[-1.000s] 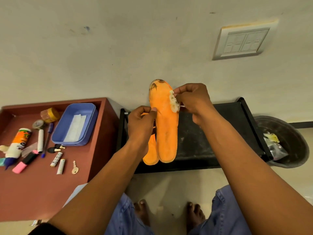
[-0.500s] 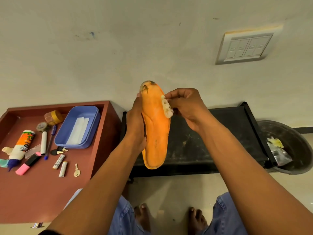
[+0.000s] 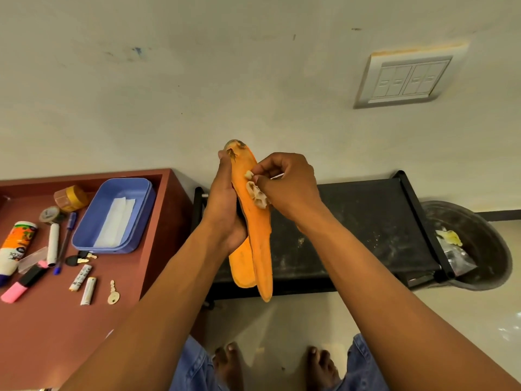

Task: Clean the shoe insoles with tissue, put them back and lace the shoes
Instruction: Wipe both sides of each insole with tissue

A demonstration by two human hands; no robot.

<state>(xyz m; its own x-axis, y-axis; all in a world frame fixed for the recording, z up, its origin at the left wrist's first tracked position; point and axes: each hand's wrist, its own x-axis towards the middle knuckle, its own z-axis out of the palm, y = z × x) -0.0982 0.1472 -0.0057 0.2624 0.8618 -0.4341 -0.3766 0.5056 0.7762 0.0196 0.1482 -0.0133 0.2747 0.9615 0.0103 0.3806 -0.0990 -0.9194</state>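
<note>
- Orange insoles [image 3: 258,235]: two, held upright one against the other above the black rack [image 3: 366,221], front one edge-on, dark marks at its top end.
- Left hand [image 3: 225,204]: one, fingers wrapped round both insoles from behind, clamped on them.
- Right hand [image 3: 287,184]: one, fingers curled, pinching a crumpled tissue wad [image 3: 257,194] against the front insole's upper half.
- Black rack: one, low, dusty top, set against the wall.
- Red-brown table [image 3: 70,320]: one, left of the rack, raised rim.
- Blue tray [image 3: 141,210]: one, on the table, one folded white tissue [image 3: 115,224] inside.
- Also on the table, left of the rack: tape rolls, two [image 3: 69,197]; bottle, one [image 3: 15,246]; pink highlighter, one [image 3: 21,283]; pen, one [image 3: 64,244]; key, one [image 3: 113,293]; small white tubes, two [image 3: 84,286].
- Dark bin [image 3: 485,249]: one, right of the rack, scraps inside.
- Wall switch plate [image 3: 406,77]: one, above the rack, to its right.
- Pale wall with scuffs; pale glossy floor; bare feet, two, blue trouser legs below.
</note>
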